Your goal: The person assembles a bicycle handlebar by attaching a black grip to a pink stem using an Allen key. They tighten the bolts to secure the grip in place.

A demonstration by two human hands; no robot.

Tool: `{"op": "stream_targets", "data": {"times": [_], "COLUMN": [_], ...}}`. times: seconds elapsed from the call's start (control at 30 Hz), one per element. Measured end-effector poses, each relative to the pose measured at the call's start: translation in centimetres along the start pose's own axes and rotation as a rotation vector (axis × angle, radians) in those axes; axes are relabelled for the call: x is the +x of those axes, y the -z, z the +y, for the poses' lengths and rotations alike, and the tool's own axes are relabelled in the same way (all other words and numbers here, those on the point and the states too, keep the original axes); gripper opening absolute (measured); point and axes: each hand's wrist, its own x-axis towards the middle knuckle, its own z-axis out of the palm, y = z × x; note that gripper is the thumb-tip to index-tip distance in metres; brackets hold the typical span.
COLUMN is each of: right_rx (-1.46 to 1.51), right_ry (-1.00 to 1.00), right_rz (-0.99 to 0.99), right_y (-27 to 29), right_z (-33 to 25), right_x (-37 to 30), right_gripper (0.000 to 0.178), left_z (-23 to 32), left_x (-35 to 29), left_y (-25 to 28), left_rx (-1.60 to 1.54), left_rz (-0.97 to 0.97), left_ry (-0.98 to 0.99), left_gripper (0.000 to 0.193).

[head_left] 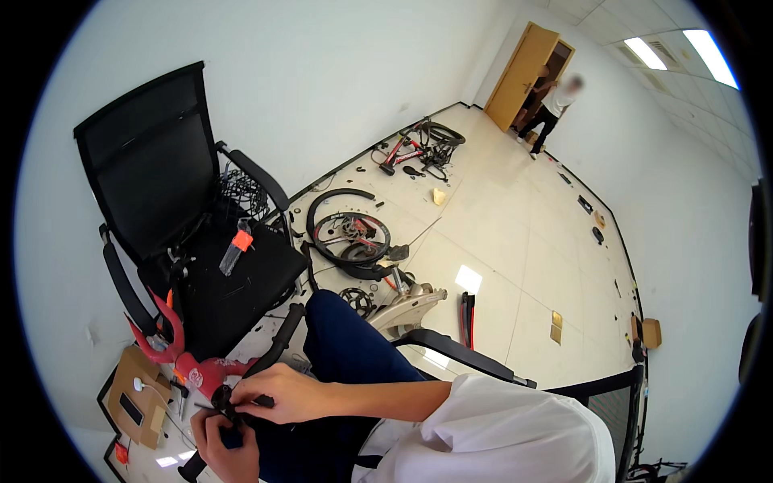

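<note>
Red fork [171,344] at near side of blk chair [133,161]; h'bar [282,340] apparently attached. R hand [291,393] pinched on sm. blk part [264,400]; L hand [229,452] curled, hold unclear. Prob. mid-job: wheel [352,231], right of chair, unfitted.

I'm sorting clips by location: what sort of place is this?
Likely an office room doubling as a bicycle workspace: a black office chair, and a bicycle wheel on the tiled floor.

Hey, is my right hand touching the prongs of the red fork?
Apart. The head view shows the red body lying between the right hand and the prongs.
</note>
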Motion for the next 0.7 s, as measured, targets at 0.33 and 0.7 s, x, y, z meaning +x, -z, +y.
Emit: {"op": "stream_targets", "data": {"times": [0.33,0.7], "right_rx": [-0.197,-0.328], "right_ry": [-0.114,0.023], "right_rz": [0.155,-0.099], "right_y": [-1.1,0.4], "right_z": [-0.6,-2.0], "right_x": [-0.4,2.3], "right_gripper": [0.009,0.013], "left_z": [-1.9,-2.7], "left_x": [-0.3,-1.2], "left_y": [0.4,-0.1], "left_rx": [-0.074,-0.132], "left_rz": [0.050,0.118], "left_ry": [0.025,0.028], "left_gripper": [0.026,0.026]}}
